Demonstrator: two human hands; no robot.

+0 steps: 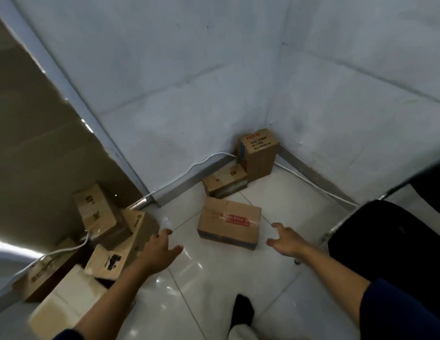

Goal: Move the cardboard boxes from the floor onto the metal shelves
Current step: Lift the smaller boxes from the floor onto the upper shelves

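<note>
Two open hands: left hand (158,251), right hand (286,240); taped box (228,223) between.

Bare white floor tile (214,273) lies open on the near, left and right sides of the taped cardboard box (229,223), with room for a hand on each flank. Left of that gap, a jumbled pile of boxes (108,231) crowds in, a white cable (49,253) draped across it. Far behind, a flat box (225,182) and an upright box (259,153) fill the wall corner. A dark chair (386,241) blocks the right.
</note>
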